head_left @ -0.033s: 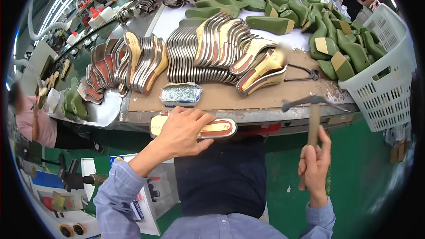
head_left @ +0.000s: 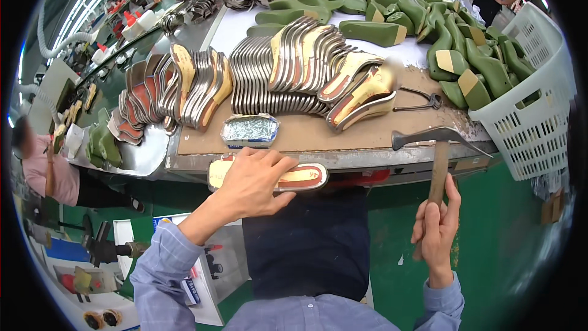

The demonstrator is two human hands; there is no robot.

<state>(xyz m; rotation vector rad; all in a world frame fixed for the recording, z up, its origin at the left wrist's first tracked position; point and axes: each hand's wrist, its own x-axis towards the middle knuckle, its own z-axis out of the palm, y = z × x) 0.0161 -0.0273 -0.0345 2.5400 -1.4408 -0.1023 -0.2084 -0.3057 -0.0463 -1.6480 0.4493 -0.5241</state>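
Head view: your left hand [head_left: 252,182] sits at the centre of the frame, laid over a cream insole [head_left: 306,176] with a red-brown strip. Four fingers lie across its top, slightly fanned; the thumb is apart from them, along the near edge. The insole lies lengthwise left to right at the front edge of the workbench [head_left: 318,136], its right end uncovered.

Your right hand [head_left: 435,230], lower right, is wrapped around the wooden handle of a hammer [head_left: 439,171]. Index finger reaches up along the handle, thumb presses on it, other fingers curl around. Handle near upright; the dark metal head lies crosswise above the hand, well apart from the insole.

Just above your left hand: a clear-wrapped tray of small metal pieces [head_left: 250,131]. Across the upper middle, rows of metal-edged insoles [head_left: 251,76] stand packed on edge. Pincers [head_left: 422,100] lie right of these, above the hammer head.

Upper right: green shoe lasts [head_left: 383,34] in a heap, some inside a white slotted basket [head_left: 527,129] tilted at the bench's right end. Left edge: a person in a pink top [head_left: 58,171].
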